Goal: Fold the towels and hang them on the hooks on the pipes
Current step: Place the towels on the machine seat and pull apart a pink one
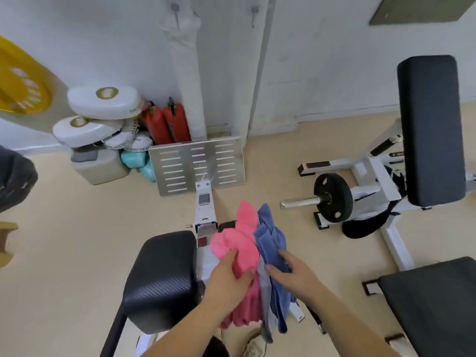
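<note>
My left hand (229, 275) is closed on the pink towel (239, 243), thumb over the top and fingers under a bunched fold. My right hand (291, 273) is clamped on the blue towel (270, 240), just beside my left, and a grey towel (265, 287) hangs between the two. All three droop below my hands, unfolded. The hooks (176, 11) sit far ahead of and above my hands, on the pipes (188, 81). The risk I see: the grey one isn't clearly held, so pulling my hands apart could drop it to the floor
</note>
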A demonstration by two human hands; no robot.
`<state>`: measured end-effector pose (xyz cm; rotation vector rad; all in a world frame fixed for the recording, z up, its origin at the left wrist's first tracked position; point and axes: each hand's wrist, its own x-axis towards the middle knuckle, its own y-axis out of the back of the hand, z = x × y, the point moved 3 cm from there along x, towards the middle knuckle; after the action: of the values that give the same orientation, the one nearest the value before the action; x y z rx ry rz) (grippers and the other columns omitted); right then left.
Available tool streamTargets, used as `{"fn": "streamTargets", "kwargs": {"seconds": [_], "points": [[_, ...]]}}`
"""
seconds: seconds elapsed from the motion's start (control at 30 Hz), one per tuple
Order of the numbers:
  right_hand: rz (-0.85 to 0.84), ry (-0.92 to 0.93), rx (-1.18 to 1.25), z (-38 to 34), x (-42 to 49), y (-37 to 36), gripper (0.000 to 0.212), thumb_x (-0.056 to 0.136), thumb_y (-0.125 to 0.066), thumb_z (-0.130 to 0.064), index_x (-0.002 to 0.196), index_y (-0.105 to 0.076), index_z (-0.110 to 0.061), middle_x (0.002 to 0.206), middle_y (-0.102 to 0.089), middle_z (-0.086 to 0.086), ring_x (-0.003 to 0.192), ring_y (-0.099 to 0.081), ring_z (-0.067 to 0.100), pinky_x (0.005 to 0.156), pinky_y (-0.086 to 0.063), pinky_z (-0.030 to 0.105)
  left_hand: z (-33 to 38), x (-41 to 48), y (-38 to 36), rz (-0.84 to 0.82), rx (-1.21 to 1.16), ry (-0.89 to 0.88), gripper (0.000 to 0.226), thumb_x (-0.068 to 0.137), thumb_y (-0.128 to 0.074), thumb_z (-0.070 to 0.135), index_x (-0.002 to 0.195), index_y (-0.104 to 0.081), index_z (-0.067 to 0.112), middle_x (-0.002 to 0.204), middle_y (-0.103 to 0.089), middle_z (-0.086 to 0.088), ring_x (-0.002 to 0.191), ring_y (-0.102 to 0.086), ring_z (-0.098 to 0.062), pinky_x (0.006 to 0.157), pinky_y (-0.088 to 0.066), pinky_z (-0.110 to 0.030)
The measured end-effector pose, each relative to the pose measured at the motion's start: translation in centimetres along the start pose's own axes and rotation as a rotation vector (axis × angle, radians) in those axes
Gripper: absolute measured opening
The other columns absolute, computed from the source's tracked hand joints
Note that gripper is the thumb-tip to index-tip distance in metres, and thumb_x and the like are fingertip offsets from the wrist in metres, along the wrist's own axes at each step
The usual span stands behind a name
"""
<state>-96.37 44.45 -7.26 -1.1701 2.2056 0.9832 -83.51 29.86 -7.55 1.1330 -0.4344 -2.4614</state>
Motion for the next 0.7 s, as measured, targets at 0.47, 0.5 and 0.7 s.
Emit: {"fn": "streamTargets", "kwargs": {"seconds": [0.47, 0.5, 0.7], "points": [[0.223, 0.187, -0.173, 1.4, 2.0, -0.6, 0.054, 0.083, -0.077, -0.053, 0.127, -0.055, -0.031, 0.122, -0.041, -0.013, 0.11, -0.057, 0.01, 0.089, -0.049, 0.027, -1.4, 0.5, -0.4, 0.221, -0.057, 0.012, 0.038, 0.104, -0.049, 0.024, 0.141, -0.06, 0.022, 0.131, -0.068, -0.004, 0.119, -0.064, -0.024, 0.104, -0.047, -0.032], [0.237, 0.247, -0.223, 1.3, 2.0, -0.6, 0.06, 0.084, -0.076, -0.053, 0.134, -0.053, -0.027, 0.128, -0.04, -0.011, 0.115, -0.054, 0.012, 0.093, -0.05, 0.029, -1.5, 0.0, 0.2, 0.291, -0.094, 0.036, 0.035, 0.104, -0.048, 0.024, 0.134, -0.065, 0.022, 0.12, -0.072, -0.005, 0.111, -0.067, -0.025, 0.099, -0.051, -0.034], [0.092, 0.419, -0.414, 0.4, 1.9, -1.2, 0.075, 0.091, -0.063, -0.059, 0.154, -0.038, -0.027, 0.151, -0.032, -0.002, 0.141, -0.036, 0.018, 0.107, -0.047, 0.032, -2.3, -3.1, 4.0, 0.569, -0.438, 0.179, 0.023, 0.108, -0.04, 0.023, 0.099, -0.059, 0.014, 0.082, -0.065, -0.005, 0.077, -0.064, -0.027, 0.069, -0.052, -0.037]]}}
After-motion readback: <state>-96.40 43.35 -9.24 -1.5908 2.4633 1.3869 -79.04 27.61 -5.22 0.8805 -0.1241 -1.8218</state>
